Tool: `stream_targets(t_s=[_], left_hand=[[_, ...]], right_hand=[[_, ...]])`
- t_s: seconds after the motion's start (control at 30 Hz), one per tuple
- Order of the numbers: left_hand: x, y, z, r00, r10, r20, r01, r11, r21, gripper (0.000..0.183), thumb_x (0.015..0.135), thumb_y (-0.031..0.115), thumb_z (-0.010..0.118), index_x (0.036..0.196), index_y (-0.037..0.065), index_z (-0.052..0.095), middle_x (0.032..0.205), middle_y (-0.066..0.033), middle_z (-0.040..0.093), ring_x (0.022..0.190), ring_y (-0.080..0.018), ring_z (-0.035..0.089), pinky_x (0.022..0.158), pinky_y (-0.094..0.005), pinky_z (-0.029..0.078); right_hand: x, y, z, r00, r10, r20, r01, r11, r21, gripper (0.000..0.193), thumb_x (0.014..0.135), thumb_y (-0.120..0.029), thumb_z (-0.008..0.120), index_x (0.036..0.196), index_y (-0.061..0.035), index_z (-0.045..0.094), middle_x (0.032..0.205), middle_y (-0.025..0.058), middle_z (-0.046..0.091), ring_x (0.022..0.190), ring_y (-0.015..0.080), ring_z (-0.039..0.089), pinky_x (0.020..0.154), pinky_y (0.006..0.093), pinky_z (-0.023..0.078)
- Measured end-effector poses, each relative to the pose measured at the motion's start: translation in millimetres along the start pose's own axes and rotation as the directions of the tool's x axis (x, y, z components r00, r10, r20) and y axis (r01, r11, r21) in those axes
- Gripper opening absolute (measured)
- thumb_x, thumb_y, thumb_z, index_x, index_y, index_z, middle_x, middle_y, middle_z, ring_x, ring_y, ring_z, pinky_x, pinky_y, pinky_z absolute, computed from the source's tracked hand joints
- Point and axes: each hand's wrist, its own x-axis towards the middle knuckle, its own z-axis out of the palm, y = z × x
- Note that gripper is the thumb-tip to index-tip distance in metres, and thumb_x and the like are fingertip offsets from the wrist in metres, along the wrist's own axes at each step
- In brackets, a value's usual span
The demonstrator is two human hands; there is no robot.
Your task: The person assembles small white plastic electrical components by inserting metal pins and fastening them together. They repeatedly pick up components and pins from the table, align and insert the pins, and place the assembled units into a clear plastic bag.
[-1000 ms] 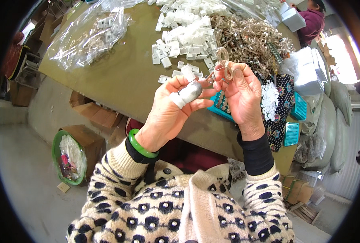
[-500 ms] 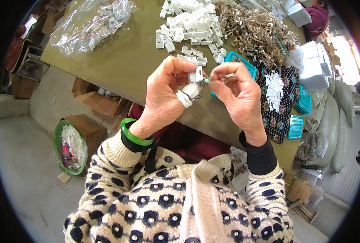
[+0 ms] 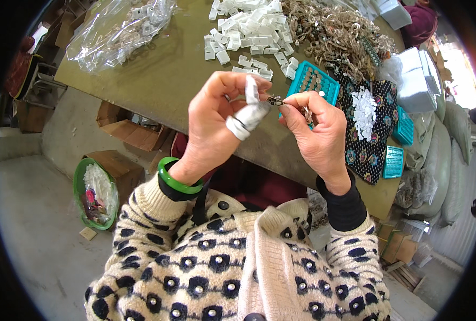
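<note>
My left hand (image 3: 216, 115) is raised over the table edge, fingers curled, a stained white cover on its thumb. A narrow white piece (image 3: 252, 89) shows at these fingertips; whether it is a plastic part or a finger wrap is unclear. In a pinch of thumb and forefinger, my right hand (image 3: 321, 131) holds a small dark strip with pale spots (image 3: 275, 101), its left end close to my left fingertips. Part of a clear and brownish wire bundle (image 3: 305, 113) shows inside the right palm. Behind the hands lies a teal tray (image 3: 331, 85) with rows of small round brown pieces.
White plastic cases (image 3: 254, 32) are heaped at the back, beside a tangle of wire coils (image 3: 339, 37). White bits (image 3: 363, 115) lie on a patterned dark cloth (image 3: 361, 160) at right. A clear bag (image 3: 123, 35) lies back left; a green basket (image 3: 77, 184) stands on the floor.
The white case held in my left fingertips no longer shows its broad face. The dark strip is now visible at my right fingertips, and my right hand's fingers have straightened toward the left.
</note>
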Motion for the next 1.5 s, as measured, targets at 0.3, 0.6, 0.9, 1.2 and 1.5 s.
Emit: stream_targets(t_s=[0.3,0.6,0.9,1.2,1.5], left_hand=[[-7.4,7.6,2.2,0.965,-0.261,-0.037,0.255,0.959,-0.123,0.022,0.088,0.007,0.070,0.105,0.001,0.058,0.098,-0.0116,0.069,0.085,-0.0170,0.068,0.073,-0.0302,0.057],[-16.1,3.5,15.4,0.987,-0.149,-0.063,0.158,0.967,0.201,0.021,0.087,-0.001,0.070,0.104,-0.001,0.057,0.097,-0.0077,0.068,0.086,-0.0107,0.065,0.076,-0.0250,0.055],[-16.6,0.3,14.1,0.972,-0.214,-0.099,0.223,0.972,0.081,0.022,0.084,-0.002,0.071,0.101,0.000,0.057,0.094,-0.0067,0.067,0.085,-0.0107,0.065,0.074,-0.0253,0.056],[-19.3,-4.3,11.3,0.952,-0.288,-0.106,0.276,0.954,-0.116,0.023,0.085,0.006,0.073,0.102,0.001,0.058,0.098,-0.0099,0.068,0.083,-0.0149,0.067,0.074,-0.0295,0.058],[-21.4,-8.0,3.0,0.940,-0.330,-0.085,0.294,0.912,-0.285,0.025,0.085,0.010,0.074,0.105,0.000,0.062,0.102,-0.0125,0.069,0.083,-0.0174,0.068,0.074,-0.0308,0.057]], right_hand=[[-3.3,10.5,4.7,0.906,-0.423,-0.030,0.404,0.883,-0.241,0.020,0.075,0.008,0.072,0.088,-0.0039,0.064,0.076,0.0072,0.062,0.060,0.0243,0.059,0.057,0.0339,0.046],[-20.4,14.2,7.4,0.982,-0.135,-0.130,0.133,0.991,-0.028,0.018,0.075,0.010,0.068,0.088,0.0001,0.061,0.079,0.0097,0.065,0.067,0.0193,0.063,0.064,0.0281,0.050],[-13.0,13.0,2.1,0.945,-0.328,0.016,0.324,0.925,-0.198,0.025,0.079,0.005,0.073,0.102,0.0011,0.065,0.090,0.0117,0.067,0.076,0.0211,0.066,0.069,0.0303,0.052],[-17.4,15.8,9.6,0.855,-0.514,-0.066,0.466,0.819,-0.335,0.028,0.075,0.008,0.076,0.099,0.0000,0.064,0.091,0.0136,0.066,0.079,0.0294,0.064,0.072,0.0353,0.053],[-21.1,13.7,13.9,0.887,-0.444,-0.123,0.396,0.871,-0.291,0.020,0.079,0.006,0.075,0.093,0.0002,0.063,0.086,0.0116,0.066,0.071,0.0201,0.062,0.065,0.0285,0.050]])
